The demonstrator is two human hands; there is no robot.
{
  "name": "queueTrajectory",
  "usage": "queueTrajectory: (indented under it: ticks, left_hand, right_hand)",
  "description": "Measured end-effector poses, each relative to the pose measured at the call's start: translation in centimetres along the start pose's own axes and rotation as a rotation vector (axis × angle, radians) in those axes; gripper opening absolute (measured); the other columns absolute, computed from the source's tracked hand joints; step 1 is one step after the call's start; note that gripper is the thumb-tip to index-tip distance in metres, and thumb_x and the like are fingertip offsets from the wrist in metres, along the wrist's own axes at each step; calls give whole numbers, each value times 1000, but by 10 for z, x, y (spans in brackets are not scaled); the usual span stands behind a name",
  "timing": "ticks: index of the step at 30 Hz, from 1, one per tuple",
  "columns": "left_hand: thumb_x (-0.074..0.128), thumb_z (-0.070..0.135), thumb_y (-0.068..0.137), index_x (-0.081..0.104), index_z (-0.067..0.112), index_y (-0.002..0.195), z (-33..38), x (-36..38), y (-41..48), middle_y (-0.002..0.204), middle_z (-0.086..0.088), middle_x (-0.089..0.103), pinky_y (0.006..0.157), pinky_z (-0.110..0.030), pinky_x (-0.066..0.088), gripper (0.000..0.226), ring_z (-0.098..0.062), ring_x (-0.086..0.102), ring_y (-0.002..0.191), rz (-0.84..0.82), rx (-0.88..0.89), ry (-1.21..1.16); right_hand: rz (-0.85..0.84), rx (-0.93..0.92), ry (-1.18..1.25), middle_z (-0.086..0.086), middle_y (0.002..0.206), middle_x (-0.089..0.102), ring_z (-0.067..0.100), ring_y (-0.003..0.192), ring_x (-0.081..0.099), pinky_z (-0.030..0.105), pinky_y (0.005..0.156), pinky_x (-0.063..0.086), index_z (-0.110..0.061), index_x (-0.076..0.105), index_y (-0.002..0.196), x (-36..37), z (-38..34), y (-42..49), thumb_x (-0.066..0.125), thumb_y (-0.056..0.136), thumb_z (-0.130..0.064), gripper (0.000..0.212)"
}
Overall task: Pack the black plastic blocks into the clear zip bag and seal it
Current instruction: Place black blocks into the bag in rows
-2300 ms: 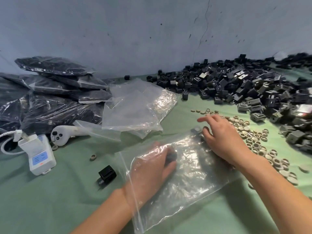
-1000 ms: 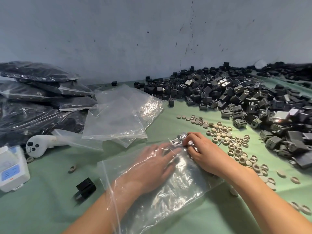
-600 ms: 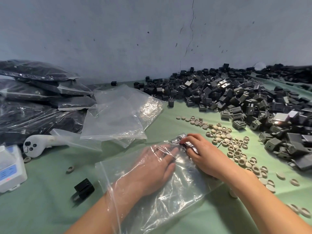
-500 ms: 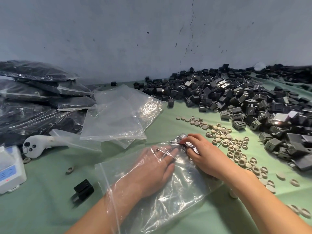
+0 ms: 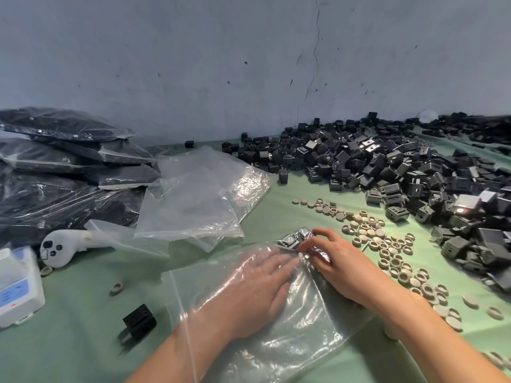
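We have one crinkly clear zip bag (image 5: 304,327) lying flat at six o'clock. Our left hand (image 5: 257,288) lies flat inside it, fingers straight. Our right hand (image 5: 340,268) pinches its far corner over two boxy black blocks (image 5: 293,239). One loose block (image 5: 139,322) sits at seven. A heap (image 5: 401,167) of them lies at two, beside round tan rings (image 5: 387,244).

Open cloth (image 5: 83,341) left of zip bag (image 5: 304,327); rings (image 5: 387,252), block heap (image 5: 401,167) rightward.

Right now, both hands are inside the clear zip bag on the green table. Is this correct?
Not quite: only the left hand is inside the clear zip bag on the green table; the right hand is outside, pinching its far corner. The head view shows this.
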State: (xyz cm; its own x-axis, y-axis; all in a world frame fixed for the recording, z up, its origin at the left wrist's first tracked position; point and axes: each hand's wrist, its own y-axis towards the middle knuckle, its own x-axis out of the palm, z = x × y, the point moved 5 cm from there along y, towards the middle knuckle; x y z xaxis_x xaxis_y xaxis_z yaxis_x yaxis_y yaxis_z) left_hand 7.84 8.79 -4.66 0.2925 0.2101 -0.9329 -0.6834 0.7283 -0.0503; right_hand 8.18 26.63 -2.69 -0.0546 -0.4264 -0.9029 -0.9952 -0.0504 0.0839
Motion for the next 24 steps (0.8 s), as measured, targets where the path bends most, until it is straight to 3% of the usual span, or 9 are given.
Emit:
queueTrajectory:
  ticks: [2,5,7,11,15,17,20,22,24]
  left_hand:
    - [15,50,105,-1,52,152,-1,0,-1,162,8,22,117,-32,17,49,-14,26,145,-26,-25,-32]
    - [16,51,104,1,56,149,-2,2,-1,152,-3,40,104,-34,38,47,-15,51,123,-33,-42,-39]
    - [20,49,104,7,53,149,-6,3,0,153,-1,38,102,-26,33,47,-8,48,120,18,-46,-58]
    - [24,42,105,17,34,156,-10,-5,4,163,12,18,123,-29,7,52,-1,10,148,120,25,38]
    - [27,31,107,21,27,157,-6,-11,-2,166,8,8,119,-20,-5,50,0,1,150,76,1,-139]
    - [32,19,107,33,21,153,-4,-20,-15,165,4,14,119,-19,1,47,-7,9,150,96,-13,-138]
    - [46,7,100,65,16,126,-12,-43,-56,135,0,56,108,-25,33,33,-14,47,125,184,-1,-30]
    - [56,7,89,71,29,96,-23,-68,-91,101,13,61,88,-23,42,28,-5,53,97,263,-57,21]
    - [50,14,79,65,35,76,-41,-93,-122,82,18,59,74,-26,43,26,-2,53,80,386,-190,13]
  right_hand:
    - [2,2,-6,-9,154,35,13,130,49,39,111,41,-47,58,122,1,1,1,47,101,-42,24]
    - [1,7,-14,-8,154,33,13,129,51,39,110,42,-48,57,122,2,2,1,48,101,-43,24]
    - [1,11,-18,-7,155,32,15,129,51,40,110,43,-49,56,121,2,2,1,47,100,-43,23]
    - [-4,8,-38,-7,157,30,14,126,53,39,109,44,-48,56,123,3,0,0,48,100,-42,26]
    - [-2,32,-53,-6,158,29,16,127,54,39,111,43,-47,57,127,3,-5,0,48,100,-43,29]
    - [8,49,-64,-5,159,29,18,126,54,40,110,43,-46,57,128,2,-8,-1,46,100,-44,30]
    - [21,82,-69,-3,159,29,19,125,55,42,110,44,-43,57,130,2,-10,-2,44,101,-43,31]
    - [30,96,-69,-1,159,30,20,124,56,42,109,44,-40,57,131,2,-13,-2,44,102,-42,32]
    - [39,100,-75,-1,157,32,21,123,56,41,108,44,-39,56,133,3,-15,-5,44,102,-41,33]
